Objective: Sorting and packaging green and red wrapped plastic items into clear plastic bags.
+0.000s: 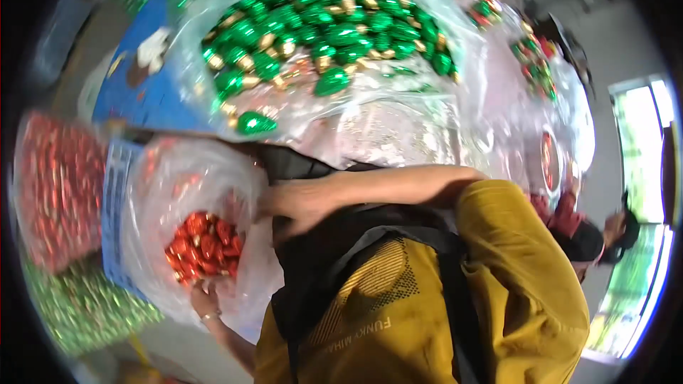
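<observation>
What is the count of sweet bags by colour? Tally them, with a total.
Bags of red sweets: 2
Bags of green sweets: 2
Bags of mixed red-and-green sweets: 1
Total: 5, leaving out blurred ones at the rim.

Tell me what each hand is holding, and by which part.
The left hand touches the lower edge of the clear bag of red foil sweets; a firm grip cannot be told. The right hand looks empty, blurred above the bag's opening.
</observation>
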`<state>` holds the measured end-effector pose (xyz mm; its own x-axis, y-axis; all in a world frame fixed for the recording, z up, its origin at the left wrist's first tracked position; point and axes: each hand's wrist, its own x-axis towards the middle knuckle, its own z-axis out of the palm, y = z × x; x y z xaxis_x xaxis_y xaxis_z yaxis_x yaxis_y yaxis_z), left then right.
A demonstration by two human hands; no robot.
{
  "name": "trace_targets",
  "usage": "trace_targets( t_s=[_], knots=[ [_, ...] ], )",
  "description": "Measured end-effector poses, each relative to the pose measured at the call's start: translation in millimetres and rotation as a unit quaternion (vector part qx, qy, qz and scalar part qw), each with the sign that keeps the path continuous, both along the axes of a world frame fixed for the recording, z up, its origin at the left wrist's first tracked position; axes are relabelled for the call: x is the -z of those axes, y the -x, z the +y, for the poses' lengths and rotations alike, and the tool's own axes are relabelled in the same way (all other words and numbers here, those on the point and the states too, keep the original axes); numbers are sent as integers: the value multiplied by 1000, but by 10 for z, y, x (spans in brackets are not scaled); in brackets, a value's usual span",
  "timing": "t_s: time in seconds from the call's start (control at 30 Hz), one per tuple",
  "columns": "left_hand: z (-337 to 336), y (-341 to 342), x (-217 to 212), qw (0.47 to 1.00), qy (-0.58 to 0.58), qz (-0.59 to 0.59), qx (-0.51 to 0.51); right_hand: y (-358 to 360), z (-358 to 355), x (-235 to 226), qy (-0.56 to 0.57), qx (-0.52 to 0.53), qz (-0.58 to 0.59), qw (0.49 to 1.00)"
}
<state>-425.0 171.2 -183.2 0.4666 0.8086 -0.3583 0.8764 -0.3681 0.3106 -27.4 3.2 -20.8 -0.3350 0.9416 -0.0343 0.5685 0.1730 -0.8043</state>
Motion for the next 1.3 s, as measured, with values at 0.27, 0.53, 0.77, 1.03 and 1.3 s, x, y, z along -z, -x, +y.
trace_targets(
  t_s=[0.27,0.53,0.77,1.03,1.3],
  knots=[
    [-148,-2358,-1486,935,-46,-244,253,-1125,-2664,-1679,-62,718,-312,619],
    [-274,-3930,-1956,891,-96,-337,288,-2085,-4555,-324,111,696,-418,573],
    [-721,-4422,-1873,867,-122,-339,343,-1367,-3666,-1433,-24,625,-278,729],
    [-771,-4093,-1463,861,-263,-378,216,-1304,-2732,-725,3,325,-283,903],
    [-326,-1135,49,967,-103,-44,-229,-1277,-2462,-808,-158,470,-249,832]
  ],
)
